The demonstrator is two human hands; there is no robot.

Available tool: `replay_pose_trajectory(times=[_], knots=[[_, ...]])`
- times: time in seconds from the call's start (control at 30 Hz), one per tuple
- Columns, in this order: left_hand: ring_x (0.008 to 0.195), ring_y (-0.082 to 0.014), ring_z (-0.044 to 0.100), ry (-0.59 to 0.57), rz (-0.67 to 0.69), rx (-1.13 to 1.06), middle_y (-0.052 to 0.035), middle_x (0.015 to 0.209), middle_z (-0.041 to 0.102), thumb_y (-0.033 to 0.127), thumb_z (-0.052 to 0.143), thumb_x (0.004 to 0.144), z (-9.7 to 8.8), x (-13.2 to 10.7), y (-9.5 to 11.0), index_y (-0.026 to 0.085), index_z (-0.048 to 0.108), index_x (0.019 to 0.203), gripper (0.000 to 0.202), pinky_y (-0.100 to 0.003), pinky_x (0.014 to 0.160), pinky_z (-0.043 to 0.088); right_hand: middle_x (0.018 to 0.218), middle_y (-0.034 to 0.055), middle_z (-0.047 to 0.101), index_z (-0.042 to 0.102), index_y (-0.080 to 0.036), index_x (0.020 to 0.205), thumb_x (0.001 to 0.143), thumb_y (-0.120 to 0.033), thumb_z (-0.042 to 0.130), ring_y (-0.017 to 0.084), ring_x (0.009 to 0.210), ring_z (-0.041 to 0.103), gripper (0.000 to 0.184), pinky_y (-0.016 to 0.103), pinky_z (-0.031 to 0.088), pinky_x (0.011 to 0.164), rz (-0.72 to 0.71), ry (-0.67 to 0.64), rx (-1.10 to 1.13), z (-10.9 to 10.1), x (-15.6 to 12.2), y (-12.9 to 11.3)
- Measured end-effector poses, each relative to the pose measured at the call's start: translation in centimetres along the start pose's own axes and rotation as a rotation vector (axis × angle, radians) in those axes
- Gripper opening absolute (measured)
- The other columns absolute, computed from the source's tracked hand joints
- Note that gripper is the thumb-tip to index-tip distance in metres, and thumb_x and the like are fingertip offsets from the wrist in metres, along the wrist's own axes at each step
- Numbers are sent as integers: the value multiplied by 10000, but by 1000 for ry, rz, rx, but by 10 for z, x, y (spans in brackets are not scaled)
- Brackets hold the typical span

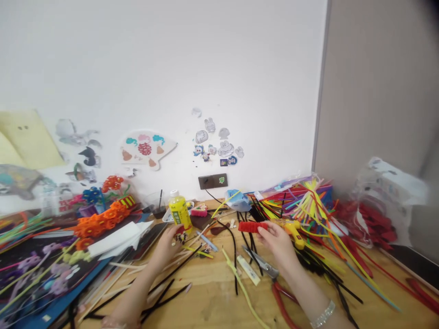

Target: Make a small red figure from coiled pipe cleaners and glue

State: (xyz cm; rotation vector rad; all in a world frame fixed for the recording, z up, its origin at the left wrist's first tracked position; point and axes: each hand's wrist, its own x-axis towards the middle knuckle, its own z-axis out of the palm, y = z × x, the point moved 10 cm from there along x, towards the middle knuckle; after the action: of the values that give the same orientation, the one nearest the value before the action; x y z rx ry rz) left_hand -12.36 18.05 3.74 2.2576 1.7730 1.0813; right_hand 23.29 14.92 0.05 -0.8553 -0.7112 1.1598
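My right hand (276, 242) pinches a red fuzzy roll of pipe cleaner (252, 226) between thumb and fingers, just in front of a yellow hot glue gun (291, 232). My left hand (166, 245) grips the lower part of a yellow bottle with a white cap (180, 212), which stands tilted slightly. Red-handled pliers (274, 281) lie on the wooden table (212, 292) just below my right wrist. Loose black and lime-yellow pipe cleaners (240, 274) lie around both hands.
A dark board (41, 269) at the left holds orange and purple pipe-cleaner flowers. A bundle of multicoloured pipe cleaners (302, 201) rises at the back right, beside a plastic bag of red pieces (370, 219). A white wall with stickers (216, 146) and a socket stands behind.
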Motion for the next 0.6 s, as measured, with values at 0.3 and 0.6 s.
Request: replay_pose_trajectory(times=[0.3, 0.6], knots=[[841, -230, 645, 47, -227, -275, -94, 996, 675, 120, 563, 535, 16, -6, -49, 131, 597, 1025, 491, -343, 732, 525, 655, -3, 666, 610, -153, 771, 481, -213, 774, 140, 580, 622, 339, 244, 530, 576, 21, 38, -25, -7, 3, 5], [656, -178, 646, 126, -455, -482, -15, 723, 673, 284, 650, 706, 13, -2, -84, 132, 616, 810, 187, -292, 577, 525, 646, -16, 654, 603, -153, 753, 496, -220, 767, 120, 587, 616, 312, 211, 522, 579, 12, 7, -50, -4, 4, 6]])
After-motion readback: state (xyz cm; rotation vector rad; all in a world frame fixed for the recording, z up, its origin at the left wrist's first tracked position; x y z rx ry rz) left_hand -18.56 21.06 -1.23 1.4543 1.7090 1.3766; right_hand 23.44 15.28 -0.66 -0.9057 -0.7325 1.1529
